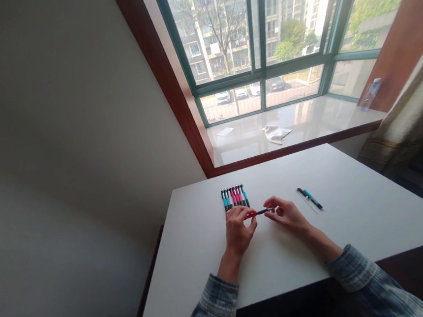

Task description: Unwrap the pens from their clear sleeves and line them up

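Observation:
Between my two hands a pink-and-black pen [260, 212] is held nearly level above the white table. My left hand [238, 226] pinches its pink end between thumb and fingers. At the other end, the fingertips of my right hand [285, 213] close on the pen's tip. Just beyond my left hand lies a row of several pens [235, 196] side by side, some teal, some pink, some pale, all with black parts; my fingers hide their near ends. To the right of my right hand lie teal-and-black pen parts [312, 199] beside a thin pale rod [306, 202].
The white table [202, 263] meets a wall on the left. Behind it, a window sill [247, 148] holds a crumpled white cloth [276, 134], a flat paper [225, 131] and a clear bottle [371, 94]. A curtain [397, 122] hangs at the right.

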`<state>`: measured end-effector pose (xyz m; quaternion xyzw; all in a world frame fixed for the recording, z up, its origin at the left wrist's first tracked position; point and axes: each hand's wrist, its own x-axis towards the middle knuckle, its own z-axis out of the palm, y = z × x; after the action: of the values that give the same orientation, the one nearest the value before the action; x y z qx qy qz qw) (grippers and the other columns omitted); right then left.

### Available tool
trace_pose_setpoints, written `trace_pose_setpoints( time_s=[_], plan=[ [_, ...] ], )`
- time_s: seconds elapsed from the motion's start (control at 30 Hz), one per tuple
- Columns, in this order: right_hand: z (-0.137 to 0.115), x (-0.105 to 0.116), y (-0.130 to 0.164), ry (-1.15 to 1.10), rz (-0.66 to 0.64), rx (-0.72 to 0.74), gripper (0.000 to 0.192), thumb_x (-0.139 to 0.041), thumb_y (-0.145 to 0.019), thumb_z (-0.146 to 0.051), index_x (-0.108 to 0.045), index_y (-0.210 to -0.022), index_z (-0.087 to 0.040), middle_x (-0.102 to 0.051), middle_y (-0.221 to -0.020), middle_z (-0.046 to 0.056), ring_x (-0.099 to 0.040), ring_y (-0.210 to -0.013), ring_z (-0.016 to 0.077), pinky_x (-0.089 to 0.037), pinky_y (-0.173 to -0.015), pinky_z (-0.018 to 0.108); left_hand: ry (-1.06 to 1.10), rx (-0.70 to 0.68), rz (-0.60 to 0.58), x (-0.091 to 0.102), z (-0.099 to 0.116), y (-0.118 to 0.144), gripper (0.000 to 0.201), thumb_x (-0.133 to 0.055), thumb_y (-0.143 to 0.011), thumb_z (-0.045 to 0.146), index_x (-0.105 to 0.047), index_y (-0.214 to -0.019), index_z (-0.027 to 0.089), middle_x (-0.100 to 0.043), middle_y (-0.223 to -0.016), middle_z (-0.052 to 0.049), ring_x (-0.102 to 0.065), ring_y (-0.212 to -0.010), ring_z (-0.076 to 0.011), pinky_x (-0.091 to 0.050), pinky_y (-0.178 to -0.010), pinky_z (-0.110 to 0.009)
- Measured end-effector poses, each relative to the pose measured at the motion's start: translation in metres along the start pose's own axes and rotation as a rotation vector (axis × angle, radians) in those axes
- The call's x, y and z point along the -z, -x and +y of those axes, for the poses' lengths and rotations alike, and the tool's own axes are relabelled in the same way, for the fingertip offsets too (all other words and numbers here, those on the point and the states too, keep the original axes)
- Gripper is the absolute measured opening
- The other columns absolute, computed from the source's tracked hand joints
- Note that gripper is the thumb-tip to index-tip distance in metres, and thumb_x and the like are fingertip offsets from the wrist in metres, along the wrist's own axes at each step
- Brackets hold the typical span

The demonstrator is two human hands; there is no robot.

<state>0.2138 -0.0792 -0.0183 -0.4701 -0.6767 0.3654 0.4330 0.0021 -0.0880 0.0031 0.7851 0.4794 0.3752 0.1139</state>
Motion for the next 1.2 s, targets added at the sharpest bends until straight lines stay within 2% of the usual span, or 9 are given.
trace_pose_setpoints(
  time_s=[0.1,0.23,0.37,0.5,0.63,0.77,0.9,1.07,1.2],
  plan=[
    [0.0003,0.0001,-0.0001,0.017,-0.027,-0.001,0.027,-0.063,-0.093,-0.046,-0.071,-0.089,-0.02,-0.07,-0.079,0.002,-0.056,-0.064,0.0148,-0.045,-0.061,0.028,0.002,-0.003,0.003,0.0,0.0003,-0.0001,0.017,-0.068,-0.084,0.012,-0.073,-0.092,0.026,-0.072,-0.093,-0.002,-0.063,-0.097,-0.0238,-0.043,-0.094,-0.041],
    [0.0012,-0.0003,-0.0006,0.017,0.0,0.001,0.027,-0.068,-0.09,-0.046,-0.071,-0.099,-0.02,-0.07,-0.083,0.002,-0.055,-0.064,0.0145,-0.045,-0.06,0.027,0.004,-0.008,0.004,-0.0005,-0.0002,-0.0001,0.017,-0.07,-0.084,0.012,-0.073,-0.092,0.026,-0.072,-0.093,-0.002,-0.063,-0.098,-0.0238,-0.043,-0.094,-0.041],
    [0.0031,-0.0011,-0.001,0.044,-0.001,0.015,0.027,-0.064,-0.092,-0.046,-0.072,-0.087,-0.02,-0.069,-0.077,0.002,-0.055,-0.063,0.0146,-0.045,-0.06,0.027,0.003,-0.009,0.0,0.0,0.0004,-0.0004,0.016,-0.07,-0.084,0.012,-0.073,-0.092,0.026,-0.072,-0.094,-0.002,-0.063,-0.098,-0.0236,-0.042,-0.094,-0.041],
    [0.0041,-0.002,-0.0009,0.039,0.013,0.031,0.022,-0.067,-0.089,-0.041,-0.072,-0.096,-0.021,-0.07,-0.083,0.003,-0.055,-0.064,0.0146,-0.045,-0.06,0.027,0.006,-0.006,0.0,0.0005,0.0014,-0.0003,0.015,-0.07,-0.085,0.013,-0.073,-0.092,0.026,-0.071,-0.094,-0.001,-0.063,-0.099,-0.0229,-0.042,-0.094,-0.041],
    [0.0019,-0.0016,-0.0009,0.057,-0.007,0.021,0.022,-0.065,-0.091,-0.041,-0.071,-0.085,-0.021,-0.066,-0.072,0.001,-0.053,-0.062,0.0148,-0.044,-0.06,0.028,0.007,-0.005,0.006,0.0004,0.0016,0.0001,0.017,-0.071,-0.084,0.011,-0.073,-0.093,0.026,-0.071,-0.095,-0.001,-0.063,-0.099,-0.0223,-0.042,-0.095,-0.04],
    [0.0,-0.0005,-0.001,0.006,0.001,0.027,0.019,-0.067,-0.089,-0.039,-0.069,-0.095,-0.021,-0.069,-0.08,0.002,-0.055,-0.065,0.0148,-0.045,-0.06,0.027,0.01,-0.009,0.005,0.0003,0.0018,-0.0001,0.016,-0.071,-0.084,0.012,-0.073,-0.093,0.026,-0.071,-0.095,-0.001,-0.063,-0.098,-0.0225,-0.042,-0.094,-0.041],
    [0.0005,-0.0004,-0.0009,-0.01,-0.027,-0.008,0.027,-0.061,-0.094,-0.043,-0.068,-0.081,-0.019,-0.066,-0.071,0.001,-0.054,-0.061,0.0143,-0.043,-0.058,0.027,0.007,-0.02,0.01,-0.0004,0.0016,-0.0009,0.015,-0.07,-0.086,0.013,-0.073,-0.094,0.025,-0.072,-0.095,-0.002,-0.063,-0.098,-0.0231,-0.042,-0.095,-0.042],
    [0.002,-0.0008,-0.0004,-0.026,0.004,0.002,0.023,-0.069,-0.088,-0.042,-0.068,-0.095,-0.02,-0.068,-0.079,0.001,-0.054,-0.063,0.0141,-0.043,-0.057,0.026,0.011,-0.025,0.016,-0.001,0.0009,-0.0008,0.014,-0.069,-0.086,0.014,-0.074,-0.094,0.025,-0.072,-0.095,-0.002,-0.063,-0.098,-0.0232,-0.042,-0.096,-0.042],
    [0.0037,-0.0003,-0.0013,0.009,-0.038,-0.019,0.031,-0.061,-0.094,-0.045,-0.067,-0.076,-0.019,-0.064,-0.068,0.0,-0.052,-0.059,0.0136,-0.042,-0.057,0.026,0.006,-0.026,0.014,-0.0009,0.0009,-0.0009,0.016,-0.07,-0.086,0.013,-0.074,-0.095,0.025,-0.072,-0.097,-0.002,-0.063,-0.099,-0.0233,-0.042,-0.097,-0.042]
  ],
)
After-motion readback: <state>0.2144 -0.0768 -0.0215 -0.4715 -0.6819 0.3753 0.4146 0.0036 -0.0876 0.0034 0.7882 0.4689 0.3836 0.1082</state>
